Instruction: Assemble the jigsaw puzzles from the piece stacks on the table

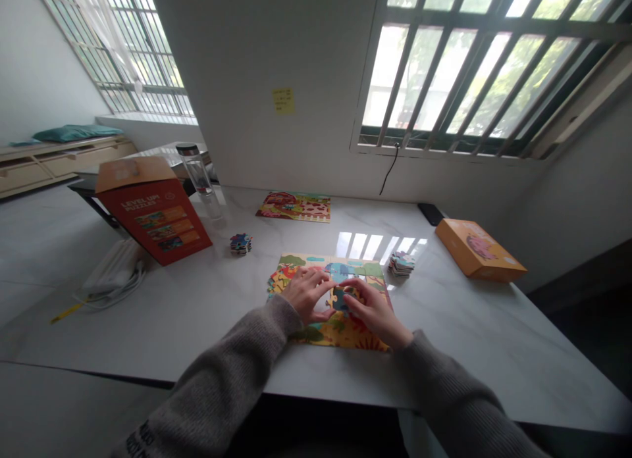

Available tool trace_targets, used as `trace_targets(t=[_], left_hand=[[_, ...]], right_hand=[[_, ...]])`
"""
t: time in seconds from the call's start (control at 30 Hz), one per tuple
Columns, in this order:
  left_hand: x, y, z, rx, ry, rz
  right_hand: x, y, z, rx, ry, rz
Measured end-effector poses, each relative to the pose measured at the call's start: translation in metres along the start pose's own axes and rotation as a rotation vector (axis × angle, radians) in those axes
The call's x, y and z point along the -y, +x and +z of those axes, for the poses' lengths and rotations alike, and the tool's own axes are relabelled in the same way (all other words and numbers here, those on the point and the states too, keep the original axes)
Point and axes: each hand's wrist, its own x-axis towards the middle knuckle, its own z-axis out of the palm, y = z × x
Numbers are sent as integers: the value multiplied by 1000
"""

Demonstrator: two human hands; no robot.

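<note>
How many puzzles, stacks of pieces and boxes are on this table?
Puzzles: 2 (far puzzle, near puzzle)
Stacks of pieces: 2 (left stack, right stack)
Boxes: 2 (red box, orange box)
Total: 6
</note>
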Motion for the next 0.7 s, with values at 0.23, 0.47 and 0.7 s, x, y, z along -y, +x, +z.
trace_targets(t=[0.23, 0.47, 0.7], left_hand=[[-2, 1, 1, -66, -20, -46], [-2, 2, 3, -30, -52, -15], [0, 2, 6, -5, -66, -48]], right_hand=[[-15, 3, 2, -166, 136, 107], [-11, 3, 3, -167, 340, 128], [-17, 3, 8, -202, 263, 93]])
